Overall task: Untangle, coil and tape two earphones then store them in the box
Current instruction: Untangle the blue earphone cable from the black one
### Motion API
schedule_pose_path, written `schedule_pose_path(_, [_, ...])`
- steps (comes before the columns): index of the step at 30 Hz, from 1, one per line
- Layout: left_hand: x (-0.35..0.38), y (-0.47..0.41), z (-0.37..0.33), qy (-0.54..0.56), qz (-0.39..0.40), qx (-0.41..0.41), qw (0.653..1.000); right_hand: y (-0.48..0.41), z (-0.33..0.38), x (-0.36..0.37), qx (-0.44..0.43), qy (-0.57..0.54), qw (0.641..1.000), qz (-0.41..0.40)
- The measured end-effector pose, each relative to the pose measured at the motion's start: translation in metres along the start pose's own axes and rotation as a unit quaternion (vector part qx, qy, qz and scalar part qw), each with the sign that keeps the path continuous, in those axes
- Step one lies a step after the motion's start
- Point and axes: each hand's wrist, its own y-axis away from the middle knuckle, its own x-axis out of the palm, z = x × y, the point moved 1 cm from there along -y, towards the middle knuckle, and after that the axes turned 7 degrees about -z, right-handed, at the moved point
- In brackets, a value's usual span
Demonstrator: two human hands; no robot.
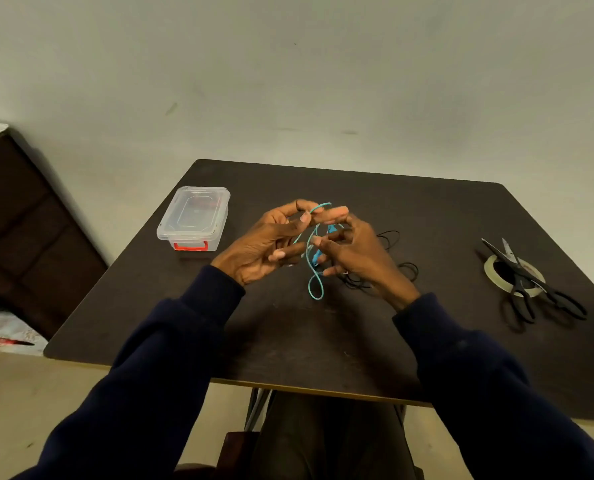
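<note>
L hand (266,242), R hand (363,259), pinching teal earphone (312,288)

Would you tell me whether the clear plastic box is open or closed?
Closed: its clear lid sits flat on the box, with the red latch showing at the near end.

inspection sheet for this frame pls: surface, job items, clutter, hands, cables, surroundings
Surface: dark table.
Job's things: teal earphone held above the table; black earphone lying behind the right hand; clear box at left, lid on; tape roll at right, scissors lying across it.
Clutter: nothing seen.
Hands: left hand pinches the teal cable near its top; right hand holds it lower down.
Cables: teal loops hang between the hands; black one lies loose, untaped.
Surroundings: pale wall; dark furniture at left.
</note>
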Motion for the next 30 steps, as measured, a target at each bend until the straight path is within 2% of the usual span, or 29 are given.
schedule_pose_path(3, [0.002, 0.003, -0.002, -0.018, 0.014, -0.026, 0.999, -0.002, 0.000, 0.008, -0.030, 0.011, 0.999, -0.019])
schedule_pose_path(7, [0.007, 0.014, -0.008, -0.011, 0.031, -0.037, 0.999, -0.012, -0.006, 0.009, 0.001, -0.017, 0.996, -0.085])
schedule_pose_path(9, [0.003, 0.018, -0.011, -0.013, 0.025, -0.036, 0.999, -0.016, -0.008, 0.007, -0.026, 0.012, 0.994, -0.102])
schedule_pose_path(11, [-0.004, 0.021, -0.011, -0.028, -0.013, -0.032, 0.999, -0.018, -0.007, 0.001, -0.061, 0.073, 0.989, -0.111])
schedule_pose_path(13, [-0.010, 0.021, -0.010, -0.060, -0.080, -0.025, 0.995, -0.022, -0.004, -0.005, -0.080, 0.120, 0.985, -0.095])
schedule_pose_path(17, [-0.018, 0.022, -0.002, -0.098, -0.224, -0.063, 0.968, -0.020, 0.013, -0.015, -0.101, 0.037, 0.994, 0.031])
schedule_pose_path(19, [-0.017, 0.021, 0.002, -0.135, -0.235, -0.078, 0.959, -0.018, 0.022, -0.019, -0.135, 0.039, 0.989, 0.049])
schedule_pose_path(23, [-0.004, 0.018, 0.001, -0.252, -0.209, -0.053, 0.943, -0.018, 0.026, -0.018, -0.162, 0.050, 0.985, 0.018])
schedule_pose_path(27, [0.008, 0.016, 0.000, -0.259, -0.197, -0.020, 0.945, -0.012, 0.022, -0.018, -0.181, 0.006, 0.983, 0.000])
schedule_pose_path(30, [0.012, 0.014, 0.001, -0.258, -0.230, 0.005, 0.938, -0.008, 0.019, -0.023, -0.170, -0.043, 0.984, -0.017])
